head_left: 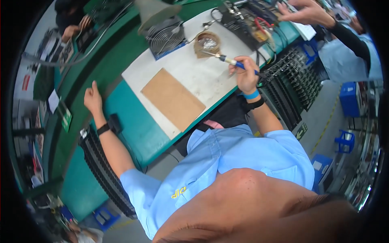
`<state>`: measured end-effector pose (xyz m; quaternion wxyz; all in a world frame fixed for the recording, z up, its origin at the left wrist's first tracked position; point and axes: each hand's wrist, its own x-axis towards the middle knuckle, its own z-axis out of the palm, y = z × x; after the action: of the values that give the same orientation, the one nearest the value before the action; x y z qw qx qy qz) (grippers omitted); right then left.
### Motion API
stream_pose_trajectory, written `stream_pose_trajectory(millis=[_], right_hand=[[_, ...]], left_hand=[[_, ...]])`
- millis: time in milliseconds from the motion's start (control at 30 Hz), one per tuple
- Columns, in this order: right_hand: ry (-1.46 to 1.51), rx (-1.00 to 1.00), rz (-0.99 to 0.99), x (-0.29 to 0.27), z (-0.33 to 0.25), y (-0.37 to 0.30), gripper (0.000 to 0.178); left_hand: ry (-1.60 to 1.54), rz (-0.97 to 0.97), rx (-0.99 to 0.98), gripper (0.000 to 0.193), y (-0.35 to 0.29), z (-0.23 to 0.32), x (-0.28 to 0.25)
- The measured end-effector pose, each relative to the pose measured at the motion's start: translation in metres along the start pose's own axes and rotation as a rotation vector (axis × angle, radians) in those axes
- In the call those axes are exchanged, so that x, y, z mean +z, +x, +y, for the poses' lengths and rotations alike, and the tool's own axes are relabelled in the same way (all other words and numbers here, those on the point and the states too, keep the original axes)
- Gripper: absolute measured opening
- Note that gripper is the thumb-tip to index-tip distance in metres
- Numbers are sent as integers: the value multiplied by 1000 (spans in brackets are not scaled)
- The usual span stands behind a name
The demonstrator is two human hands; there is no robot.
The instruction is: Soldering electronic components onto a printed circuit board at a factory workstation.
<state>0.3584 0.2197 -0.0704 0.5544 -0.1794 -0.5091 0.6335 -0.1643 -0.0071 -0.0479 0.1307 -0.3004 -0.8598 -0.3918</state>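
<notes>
In my right hand [246, 76] is a soldering iron [231, 61] with a blue and pale handle, the fingers wrapped round it. Its tip reaches left to the near rim of a round brown container [198, 47]. Shiny, crumpled silvery material [208, 43] fills that container. My left hand [93, 98] is held out to the left, near the green conveyor strip, with its fingers curled and one digit pointing up. Whatever it may hold is hidden. A tan rectangular board [173, 99] lies on the white mat [133, 73] between my hands.
A fan [168, 38] with a wire guard stands at the back of the mat, under a duct hood [156, 12]. Equipment with cables [247, 24] stands at the far right. Black racks flank the green bench [133, 117]. A co-worker's hand [306, 14] reaches in at upper right.
</notes>
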Motion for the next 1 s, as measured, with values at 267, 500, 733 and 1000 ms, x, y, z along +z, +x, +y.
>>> stream_pose_trajectory(millis=[267, 500, 733, 1000], right_hand=[[6, 7, -44, 3, 5, 1, 40], [-45, 37, -14, 4, 2, -4, 39], [-85, 34, -7, 2, 5, -3, 36], [-102, 12, -21, 9, -5, -6, 32]], left_hand=[[38, -22, -126, 65, -6, -8, -10], [49, -17, -63, 63, -1, -2, -4], [-3, -28, 22, 64, -1, -20, -5], [-14, -54, -4, 63, -2, -15, -5]])
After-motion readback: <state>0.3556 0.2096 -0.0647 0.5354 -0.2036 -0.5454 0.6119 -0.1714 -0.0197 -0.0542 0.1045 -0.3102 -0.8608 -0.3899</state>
